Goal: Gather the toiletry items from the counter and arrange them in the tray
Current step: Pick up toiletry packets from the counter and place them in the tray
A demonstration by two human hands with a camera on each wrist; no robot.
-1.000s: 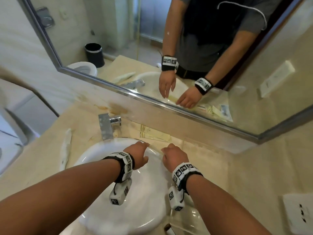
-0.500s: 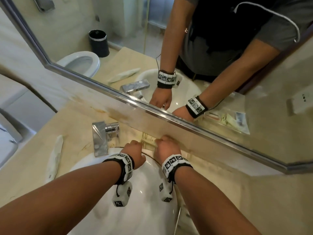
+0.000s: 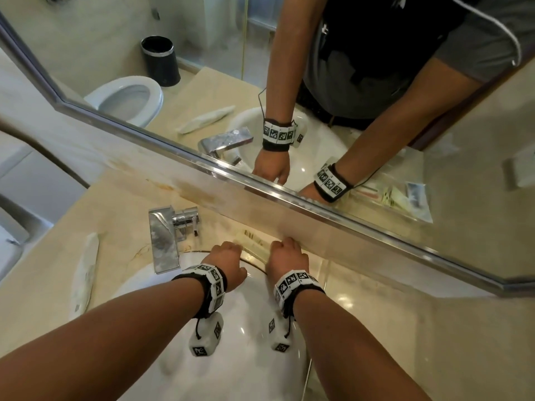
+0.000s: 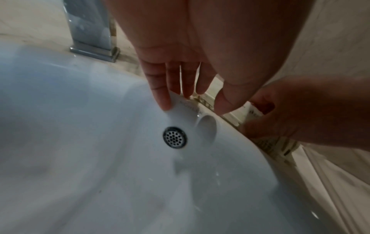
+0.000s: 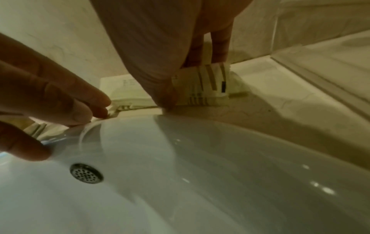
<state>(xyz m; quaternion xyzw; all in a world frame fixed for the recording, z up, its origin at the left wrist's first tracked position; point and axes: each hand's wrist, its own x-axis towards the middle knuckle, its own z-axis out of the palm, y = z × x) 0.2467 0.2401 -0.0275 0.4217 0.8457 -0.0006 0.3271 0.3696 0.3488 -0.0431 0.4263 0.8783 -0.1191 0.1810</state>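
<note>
Both hands reach flat paper packets point(image 5: 202, 85) — beside glossy round basin point(image 3: 231, 357).

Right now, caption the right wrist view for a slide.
Right hand pinches a striped toiletry packet on the counter behind the sink.

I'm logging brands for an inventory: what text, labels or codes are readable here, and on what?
Basin rim: faint embossed brand, too blurred to read.
Packet in the right hand: stripes and small print, unreadable.
Flat packet behind the basin: print too small.
Wristband: square code markers, no words.

Packets point(image 3: 254, 241) lie behind the sink point(image 3: 246, 357), faucet point(image 3: 165, 241) left.
</note>
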